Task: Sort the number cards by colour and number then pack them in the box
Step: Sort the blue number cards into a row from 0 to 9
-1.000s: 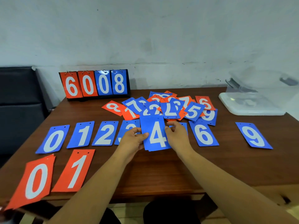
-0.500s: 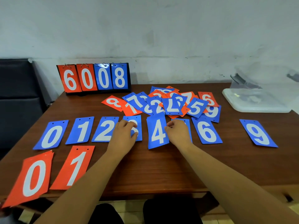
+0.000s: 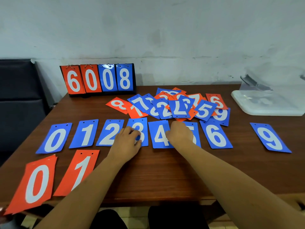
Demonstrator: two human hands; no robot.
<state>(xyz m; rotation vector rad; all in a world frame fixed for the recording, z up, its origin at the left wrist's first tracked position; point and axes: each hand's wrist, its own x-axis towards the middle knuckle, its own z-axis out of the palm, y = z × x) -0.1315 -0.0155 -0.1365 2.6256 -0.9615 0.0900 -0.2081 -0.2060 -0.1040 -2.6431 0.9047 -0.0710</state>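
Setting blue 4 (image 3: 159,136) down flat in the row on the table (image 3: 165,176), between blue 3 (image 3: 142,124) and blue 5 (image 3: 196,129), no longer lifting it as a second ago. Resting left hand (image 3: 126,144) on blue 3 and right hand (image 3: 179,134) over blue 5 at blue 4's edge, both with fingers bent, tips down; pinching or just pressing, cannot tell. Probably best sliding lightly, squaring edges, avoiding overlap.

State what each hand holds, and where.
Nothing lifted: left hand rests on blue card 3, lower left; right hand on blue card 5, left half.
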